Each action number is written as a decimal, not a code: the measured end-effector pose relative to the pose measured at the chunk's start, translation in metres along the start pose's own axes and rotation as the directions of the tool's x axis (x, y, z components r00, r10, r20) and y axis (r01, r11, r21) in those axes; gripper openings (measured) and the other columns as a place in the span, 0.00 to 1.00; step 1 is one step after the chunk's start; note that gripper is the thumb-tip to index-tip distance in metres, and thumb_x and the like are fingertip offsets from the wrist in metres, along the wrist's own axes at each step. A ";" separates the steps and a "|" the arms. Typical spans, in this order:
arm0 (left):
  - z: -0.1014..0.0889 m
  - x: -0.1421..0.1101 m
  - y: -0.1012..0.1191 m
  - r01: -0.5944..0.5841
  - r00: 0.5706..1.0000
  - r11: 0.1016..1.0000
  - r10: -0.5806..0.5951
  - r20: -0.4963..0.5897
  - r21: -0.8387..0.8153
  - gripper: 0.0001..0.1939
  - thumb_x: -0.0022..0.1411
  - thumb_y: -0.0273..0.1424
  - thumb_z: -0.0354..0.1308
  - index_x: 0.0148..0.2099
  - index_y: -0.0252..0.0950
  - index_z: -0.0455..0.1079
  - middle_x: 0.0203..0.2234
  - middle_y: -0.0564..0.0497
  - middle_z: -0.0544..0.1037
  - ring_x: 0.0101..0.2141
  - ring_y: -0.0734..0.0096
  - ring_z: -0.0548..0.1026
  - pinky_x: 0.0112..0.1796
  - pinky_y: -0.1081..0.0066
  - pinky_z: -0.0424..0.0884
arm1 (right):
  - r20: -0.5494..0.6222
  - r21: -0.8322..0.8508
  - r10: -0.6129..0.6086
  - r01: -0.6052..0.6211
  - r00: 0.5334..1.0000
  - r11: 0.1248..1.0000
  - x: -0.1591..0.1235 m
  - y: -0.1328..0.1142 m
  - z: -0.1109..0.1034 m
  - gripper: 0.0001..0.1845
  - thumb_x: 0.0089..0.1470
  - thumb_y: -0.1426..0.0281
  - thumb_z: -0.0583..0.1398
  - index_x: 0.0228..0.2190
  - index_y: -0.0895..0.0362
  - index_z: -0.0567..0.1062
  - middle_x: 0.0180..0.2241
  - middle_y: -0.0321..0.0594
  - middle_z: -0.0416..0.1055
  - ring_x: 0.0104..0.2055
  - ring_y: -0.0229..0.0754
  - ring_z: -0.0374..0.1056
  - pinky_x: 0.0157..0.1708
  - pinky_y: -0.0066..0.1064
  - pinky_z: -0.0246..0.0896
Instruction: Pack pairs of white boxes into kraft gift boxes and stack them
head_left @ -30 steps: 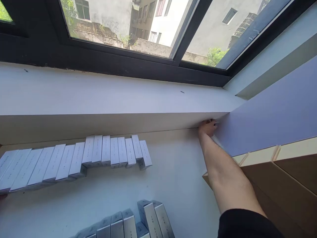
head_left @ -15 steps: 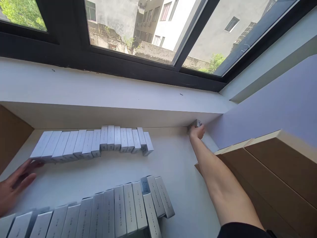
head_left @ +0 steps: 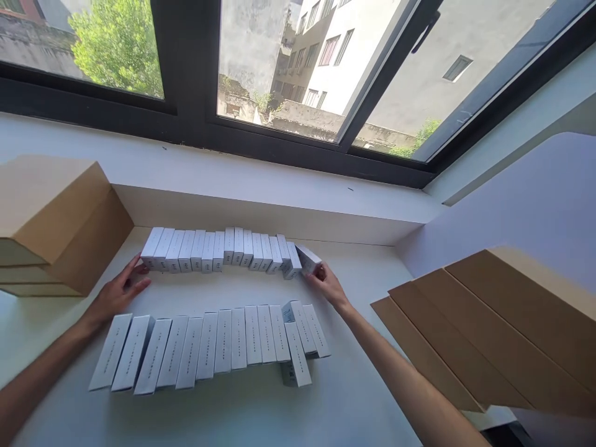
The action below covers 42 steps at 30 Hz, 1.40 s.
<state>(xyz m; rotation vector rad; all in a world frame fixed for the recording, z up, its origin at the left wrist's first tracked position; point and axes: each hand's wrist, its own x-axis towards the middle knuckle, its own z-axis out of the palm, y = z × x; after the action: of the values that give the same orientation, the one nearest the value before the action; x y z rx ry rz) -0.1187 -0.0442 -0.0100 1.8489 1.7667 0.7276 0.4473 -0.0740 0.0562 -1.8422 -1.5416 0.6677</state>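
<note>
A back row of small white boxes [head_left: 186, 243] stands side by side on the white table. My left hand [head_left: 121, 287] is open at the row's left end, thumb apart from the fingers, with fingertips at the lower edge of the end box. At the right end, my right hand [head_left: 326, 282] is closed on a white box [head_left: 307, 257], which leans against the row at a slant. Nearer to me runs a front row of white boxes [head_left: 223, 338] with small print along their narrow sides. One box [head_left: 298, 354] in that row sticks out toward me near its right end.
Brown cardboard boxes [head_left: 60, 211] are stacked at the left. More brown cardboard [head_left: 484, 329] stands at the right, beside my right forearm. A white ledge [head_left: 261, 180] and a dark-framed window [head_left: 279, 139] lie behind the table, and a pale partition [head_left: 521, 198] is at the right.
My right hand has brought its box from the far right corner leftward to the end of the back row. My left hand stays by the row's left end. The view has shifted.
</note>
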 end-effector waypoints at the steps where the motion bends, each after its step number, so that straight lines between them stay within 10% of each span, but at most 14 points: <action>1: -0.001 0.001 0.001 0.009 1.000 1.000 -0.009 0.023 -0.022 0.43 0.62 0.55 0.47 0.73 0.41 0.44 0.55 0.41 0.76 0.47 0.51 0.79 0.48 0.54 0.74 | 0.067 0.000 -0.037 0.037 0.997 0.999 -0.004 -0.004 0.001 0.26 0.55 0.52 0.63 0.50 0.54 0.70 0.45 0.43 0.76 0.47 0.47 0.73 0.47 0.40 0.71; 6: -0.006 0.008 0.012 -0.073 0.997 0.989 0.075 0.007 -0.132 0.55 0.58 0.53 0.58 0.73 0.46 0.27 0.67 0.38 0.59 0.54 0.49 0.74 0.51 0.50 0.72 | 0.212 -0.053 -0.155 0.170 0.965 0.984 -0.007 -0.021 -0.002 0.46 0.51 0.50 0.64 0.65 0.49 0.55 0.56 0.47 0.69 0.45 0.48 0.73 0.47 0.43 0.71; 12: 0.010 0.023 0.037 -0.277 0.951 0.961 0.274 -0.141 -0.004 0.32 0.60 0.52 0.57 0.64 0.49 0.64 0.69 0.47 0.52 0.65 0.40 0.56 0.57 0.44 0.66 | 0.184 -0.220 -0.261 0.299 0.948 0.928 0.013 -0.027 0.013 0.39 0.53 0.55 0.62 0.64 0.45 0.59 0.56 0.48 0.65 0.42 0.52 0.72 0.45 0.47 0.69; 20: 0.028 0.084 0.042 -0.197 0.928 0.966 0.239 -0.287 0.167 0.25 0.64 0.40 0.60 0.63 0.48 0.66 0.68 0.45 0.52 0.63 0.46 0.62 0.54 0.52 0.70 | 0.134 -0.355 -0.329 0.355 0.935 0.865 0.086 -0.036 0.036 0.35 0.58 0.55 0.56 0.64 0.48 0.58 0.55 0.51 0.66 0.49 0.59 0.70 0.45 0.50 0.67; 24: 0.022 0.082 0.052 -0.288 0.861 0.919 0.372 -0.347 0.271 0.29 0.64 0.44 0.58 0.64 0.42 0.64 0.71 0.41 0.41 0.69 0.39 0.46 0.61 0.41 0.57 | 0.104 -0.375 -0.393 0.402 0.914 0.835 0.086 -0.045 0.032 0.40 0.54 0.53 0.60 0.64 0.49 0.57 0.63 0.52 0.57 0.63 0.63 0.58 0.55 0.55 0.60; 26: 0.017 0.077 0.064 -0.434 0.812 0.845 0.517 -0.270 0.313 0.28 0.63 0.46 0.59 0.62 0.42 0.67 0.70 0.41 0.50 0.69 0.41 0.47 0.63 0.39 0.50 | 0.059 -0.360 -0.489 0.476 0.870 0.802 0.074 -0.056 0.031 0.36 0.55 0.52 0.60 0.61 0.51 0.64 0.65 0.52 0.55 0.67 0.63 0.49 0.61 0.57 0.52; 29: 0.011 0.075 0.094 -0.693 0.721 0.712 0.685 0.105 0.116 0.18 0.68 0.42 0.52 0.54 0.41 0.73 0.57 0.43 0.73 0.58 0.55 0.70 0.58 0.50 0.65 | 0.208 -0.113 -0.524 0.552 0.826 0.826 0.058 -0.084 0.037 0.22 0.62 0.54 0.53 0.51 0.51 0.74 0.55 0.49 0.69 0.60 0.56 0.62 0.58 0.53 0.58; 32: 0.016 0.086 0.127 -0.601 0.643 0.765 0.635 0.429 -0.231 0.18 0.71 0.35 0.45 0.51 0.38 0.75 0.44 0.45 0.81 0.42 0.67 0.79 0.45 0.66 0.75 | 0.672 0.191 -0.397 0.371 0.626 0.909 0.056 -0.115 0.059 0.20 0.63 0.55 0.54 0.49 0.48 0.77 0.46 0.42 0.76 0.50 0.50 0.72 0.52 0.47 0.68; 34: 0.025 0.098 0.141 -0.446 0.646 0.830 0.558 0.522 -0.335 0.17 0.70 0.32 0.47 0.52 0.37 0.75 0.45 0.45 0.81 0.44 0.68 0.79 0.45 0.68 0.74 | 0.779 0.225 -0.355 0.297 0.517 0.928 0.064 -0.130 0.080 0.20 0.60 0.56 0.57 0.50 0.48 0.76 0.49 0.41 0.76 0.52 0.50 0.71 0.54 0.48 0.66; 42: 0.039 0.113 0.141 -0.261 0.654 0.843 0.513 0.556 -0.471 0.18 0.66 0.33 0.54 0.56 0.39 0.73 0.55 0.44 0.76 0.54 0.62 0.74 0.55 0.61 0.68 | 0.730 0.290 -0.393 0.268 0.559 0.919 0.087 -0.138 0.114 0.22 0.60 0.60 0.57 0.54 0.49 0.73 0.56 0.41 0.71 0.59 0.49 0.65 0.62 0.52 0.56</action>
<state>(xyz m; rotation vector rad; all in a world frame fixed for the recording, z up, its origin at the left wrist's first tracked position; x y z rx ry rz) 0.0148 0.0614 0.0605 1.9167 0.7167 0.3951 0.2892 0.0434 0.0836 -1.0877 -2.2293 1.4782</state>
